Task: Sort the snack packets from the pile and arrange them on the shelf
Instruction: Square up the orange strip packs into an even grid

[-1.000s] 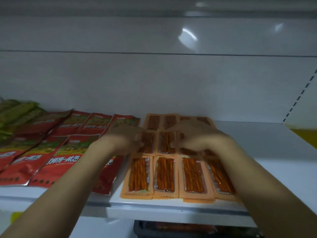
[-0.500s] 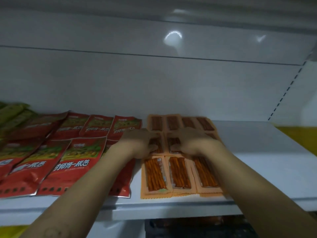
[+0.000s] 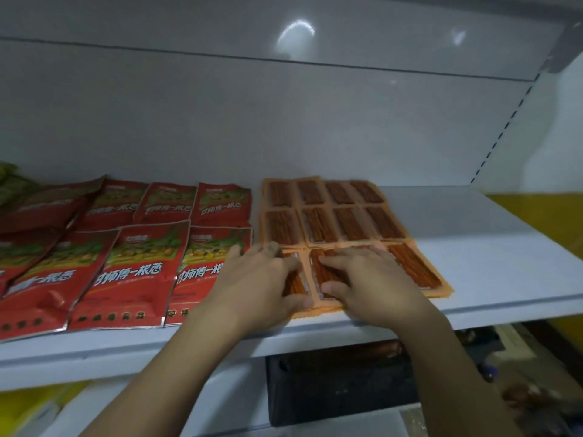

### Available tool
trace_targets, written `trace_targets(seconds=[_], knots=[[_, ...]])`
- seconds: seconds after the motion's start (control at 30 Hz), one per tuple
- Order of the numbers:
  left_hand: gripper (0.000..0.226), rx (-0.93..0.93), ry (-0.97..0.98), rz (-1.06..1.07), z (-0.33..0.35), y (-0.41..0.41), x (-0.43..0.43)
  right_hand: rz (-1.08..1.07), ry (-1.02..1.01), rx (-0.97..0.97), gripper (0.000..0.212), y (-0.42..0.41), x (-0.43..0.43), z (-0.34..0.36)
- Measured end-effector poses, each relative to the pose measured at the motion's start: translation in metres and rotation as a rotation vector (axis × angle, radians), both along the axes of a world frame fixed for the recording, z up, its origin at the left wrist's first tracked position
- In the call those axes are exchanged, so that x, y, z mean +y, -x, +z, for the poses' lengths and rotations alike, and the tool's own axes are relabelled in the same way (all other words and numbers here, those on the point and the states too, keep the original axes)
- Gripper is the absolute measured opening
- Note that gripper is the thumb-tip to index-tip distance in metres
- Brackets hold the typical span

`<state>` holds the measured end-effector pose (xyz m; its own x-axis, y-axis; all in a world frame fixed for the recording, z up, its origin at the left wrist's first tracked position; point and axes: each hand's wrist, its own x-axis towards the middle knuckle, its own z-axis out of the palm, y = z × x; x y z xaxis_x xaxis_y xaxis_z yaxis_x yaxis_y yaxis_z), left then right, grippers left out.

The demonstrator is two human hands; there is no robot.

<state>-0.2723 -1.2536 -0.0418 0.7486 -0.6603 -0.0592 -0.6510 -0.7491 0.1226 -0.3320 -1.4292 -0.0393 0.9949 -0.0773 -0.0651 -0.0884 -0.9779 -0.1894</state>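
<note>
shelf (image 3: 489, 247): stick-snack packets (image 3: 347, 222) in three rows, just right of the pouches (image 3: 135, 272); left hand (image 3: 255, 285), right hand (image 3: 372, 282) on front row.

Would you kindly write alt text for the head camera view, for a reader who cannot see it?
A person's left hand and right hand rest flat on the front row of orange stick-snack packets, laid in a grid on a white shelf. Rows of red snack packets lie to their left.

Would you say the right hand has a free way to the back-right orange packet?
Probably yes: the right hand rests on the front row; only flat packets lie before the back-right orange packet.
</note>
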Motion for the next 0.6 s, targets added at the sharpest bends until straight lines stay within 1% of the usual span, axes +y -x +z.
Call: trace_targets(seconds=[0.2,0.3,0.37,0.43,0.47,0.6], knots=[[0.063,0.02,0.02,-0.033,-0.004,0.0,0.004,-0.031,-0.088,0.015,0.054,0.0,-0.007,-0.006],[0.074,0.044,0.01,-0.039,-0.004,0.005,0.006,-0.013,-0.055,0.004,0.055,0.002,-0.005,-0.004],[0.078,0.037,-0.022,-0.048,-0.005,0.007,0.007,-0.004,-0.046,0.002,0.064,0.005,-0.005,-0.002],[0.075,0.013,-0.026,-0.046,-0.007,0.008,0.008,0.015,-0.043,0.028,0.075,0.01,-0.005,0.001],[0.072,-0.003,-0.02,-0.044,-0.008,0.008,0.009,0.027,-0.023,0.044,0.077,0.011,-0.004,0.002],[0.062,-0.046,0.019,-0.037,-0.012,0.013,0.006,0.007,-0.006,0.052,0.073,0.015,0.004,0.001]])
